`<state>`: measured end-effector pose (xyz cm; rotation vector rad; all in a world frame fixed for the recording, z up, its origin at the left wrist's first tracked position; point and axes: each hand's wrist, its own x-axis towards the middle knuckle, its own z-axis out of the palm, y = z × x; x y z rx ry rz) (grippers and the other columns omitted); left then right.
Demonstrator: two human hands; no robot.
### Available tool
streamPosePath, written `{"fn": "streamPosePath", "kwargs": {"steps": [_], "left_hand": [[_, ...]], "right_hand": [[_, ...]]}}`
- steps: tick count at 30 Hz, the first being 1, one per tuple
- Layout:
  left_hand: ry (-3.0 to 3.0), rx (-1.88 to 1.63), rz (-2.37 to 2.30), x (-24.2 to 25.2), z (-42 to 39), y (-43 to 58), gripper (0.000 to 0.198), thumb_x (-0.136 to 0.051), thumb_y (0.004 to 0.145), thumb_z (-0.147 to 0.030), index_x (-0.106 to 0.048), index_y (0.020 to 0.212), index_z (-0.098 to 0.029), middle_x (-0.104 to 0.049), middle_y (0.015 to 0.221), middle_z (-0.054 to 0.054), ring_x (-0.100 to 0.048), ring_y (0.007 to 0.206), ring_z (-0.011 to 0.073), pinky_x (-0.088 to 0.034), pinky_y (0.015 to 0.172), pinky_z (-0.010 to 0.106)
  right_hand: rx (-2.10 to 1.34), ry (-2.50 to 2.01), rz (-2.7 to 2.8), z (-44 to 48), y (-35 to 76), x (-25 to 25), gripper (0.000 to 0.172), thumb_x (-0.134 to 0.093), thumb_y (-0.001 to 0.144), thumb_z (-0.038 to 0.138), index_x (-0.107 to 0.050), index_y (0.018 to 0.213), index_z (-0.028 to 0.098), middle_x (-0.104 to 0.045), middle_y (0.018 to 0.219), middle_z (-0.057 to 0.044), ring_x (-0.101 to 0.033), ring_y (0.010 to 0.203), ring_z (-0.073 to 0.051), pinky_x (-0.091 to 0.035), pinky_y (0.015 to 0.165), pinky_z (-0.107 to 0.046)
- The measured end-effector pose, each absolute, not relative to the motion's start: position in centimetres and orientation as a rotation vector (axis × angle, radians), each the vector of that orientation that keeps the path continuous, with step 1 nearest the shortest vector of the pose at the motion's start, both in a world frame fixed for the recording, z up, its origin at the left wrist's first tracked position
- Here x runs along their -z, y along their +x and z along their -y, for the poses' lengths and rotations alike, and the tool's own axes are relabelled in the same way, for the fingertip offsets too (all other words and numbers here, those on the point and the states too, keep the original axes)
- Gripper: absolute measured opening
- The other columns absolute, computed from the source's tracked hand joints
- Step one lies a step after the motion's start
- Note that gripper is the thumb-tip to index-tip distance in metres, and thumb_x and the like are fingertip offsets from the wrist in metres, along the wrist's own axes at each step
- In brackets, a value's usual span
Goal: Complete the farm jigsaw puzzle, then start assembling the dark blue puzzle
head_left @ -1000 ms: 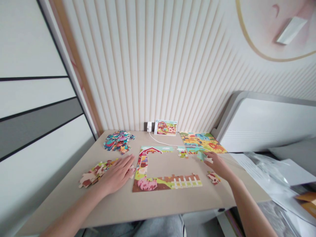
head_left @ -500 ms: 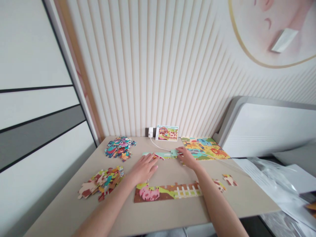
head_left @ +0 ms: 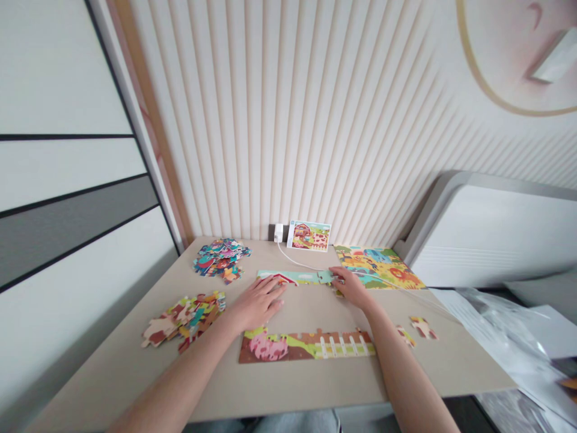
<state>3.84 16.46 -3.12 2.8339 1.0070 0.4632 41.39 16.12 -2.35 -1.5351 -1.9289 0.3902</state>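
Observation:
My left hand (head_left: 260, 302) lies flat with fingers spread, its fingertips on the left part of a sky-blue puzzle strip (head_left: 305, 277) with a red roof. At that strip's right end, my right hand (head_left: 351, 287) has its fingers closed on a light-blue puzzle piece (head_left: 324, 276). The piece lies in line with the strip; I cannot tell whether the two are locked together. Part of another piece shows under the right hand. Nearer to me is a joined lower strip (head_left: 301, 347) with a pink pig and a white fence, its right end hidden by my right forearm.
A farm picture card (head_left: 310, 235) leans on the wall beside a white charger (head_left: 278, 233), whose cable crosses the table. Two piles of pieces, one bluish (head_left: 220, 258), one brownish (head_left: 189, 319), lie left. An assembled animal puzzle (head_left: 383, 264) and a loose cow-patterned piece (head_left: 424, 328) lie right.
The light-blue piece has shifted slightly right relative to the strip and now sits in line with its end. My left hand stays on the strip. The camera view has tilted and shifted a little.

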Motion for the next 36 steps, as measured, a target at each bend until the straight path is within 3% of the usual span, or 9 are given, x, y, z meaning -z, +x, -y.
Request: {"fn": "streamPosePath", "kwargs": {"steps": [9,18,36], "left_hand": [[2.824,-0.455,-1.047,3.1,-16.0,3.0,0.053,-0.03,0.106,-0.052,-0.036,0.156,-0.034,-0.035,0.163,0.003,-0.03,0.151,0.0258,-0.021,0.123,0.048],[2.812,-0.443,-1.034,3.5,-16.3,3.0,0.055,-0.029,0.106,-0.053,-0.033,0.157,-0.033,-0.032,0.165,0.003,-0.027,0.152,0.026,-0.019,0.124,0.048],[2.746,-0.29,-1.137,3.2,-16.3,3.2,0.066,-0.029,0.104,-0.059,-0.021,0.161,-0.028,-0.025,0.167,0.006,-0.02,0.155,0.025,-0.011,0.124,0.044]], "right_hand": [[-0.378,-1.484,1.988,-15.6,39.8,1.8,0.046,-0.064,0.082,0.015,-0.068,0.127,0.024,-0.065,0.132,-0.01,-0.062,0.12,-0.025,-0.045,0.108,-0.043],[-0.246,-1.545,2.158,-15.4,38.7,1.9,0.027,-0.061,0.095,0.037,-0.076,0.117,0.031,-0.064,0.133,-0.008,-0.059,0.123,-0.028,-0.042,0.109,-0.046],[0.012,-1.684,2.332,-14.4,37.3,0.3,0.031,-0.05,0.101,0.039,-0.075,0.117,0.033,-0.066,0.134,-0.004,-0.058,0.123,-0.026,-0.04,0.106,-0.041]]}}
